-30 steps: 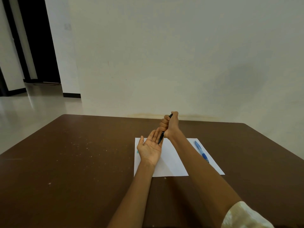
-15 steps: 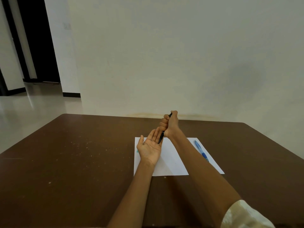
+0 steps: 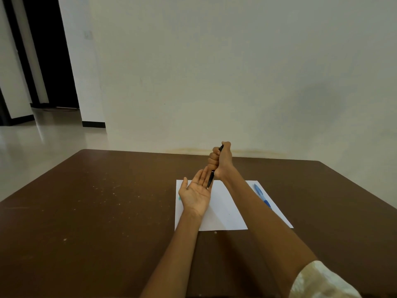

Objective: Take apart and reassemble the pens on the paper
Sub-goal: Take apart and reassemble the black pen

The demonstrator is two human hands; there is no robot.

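My right hand (image 3: 222, 161) grips a black pen (image 3: 211, 179) in a fist, tip pointing down. The pen's tip touches the open palm of my left hand (image 3: 197, 193), which lies palm up with straight fingers above the white paper (image 3: 223, 211). A blue pen (image 3: 262, 196) lies on the right part of the paper, partly hidden by my right forearm. A small teal bit (image 3: 179, 198) shows at the paper's left edge beside my left hand.
The paper lies on a brown table (image 3: 96, 211) with pale specks on its left half. A bare wall stands just behind the table's far edge. A doorway and shiny floor are at the far left.
Hardly anything differs. My right hand holding the black pen has shifted very slightly; my left palm stays under the tip.
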